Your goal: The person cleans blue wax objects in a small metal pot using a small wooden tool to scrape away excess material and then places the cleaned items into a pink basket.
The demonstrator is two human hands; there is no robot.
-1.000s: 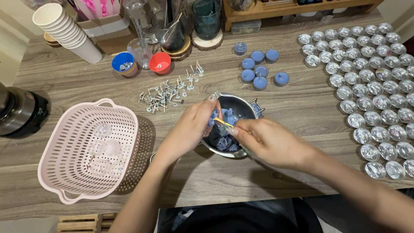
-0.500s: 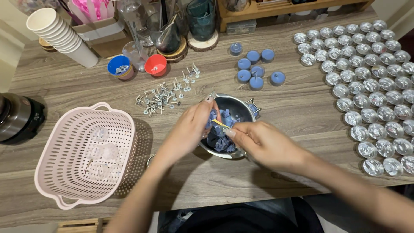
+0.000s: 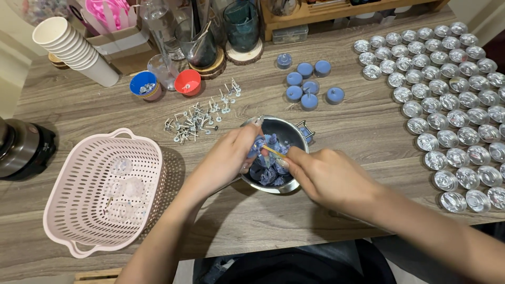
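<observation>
1. Left hand [image 3: 231,158] is curling over the steel bowl [image 3: 286,132], fingers pinched on blue wax [image 3: 268,171] inside
2. Right hand [image 3: 329,176] is gripping a thin stick [image 3: 274,151], poking into the wax

Person's body, seen from the head camera. Both forearms are bare from the lower frame edge to the wrist; no sleeve, watch, bracelet or glove shows. Left hand [image 3: 226,158]: bare, no ring visible. Right hand [image 3: 329,176]: bare, knuckles uppermost, no ring visible. Fingers [image 3: 295,156] slender; the nails cannot be made out clearly. At the bottom edge, dark clothing [image 3: 284,268], black with a bluish part, covers the lap.
</observation>
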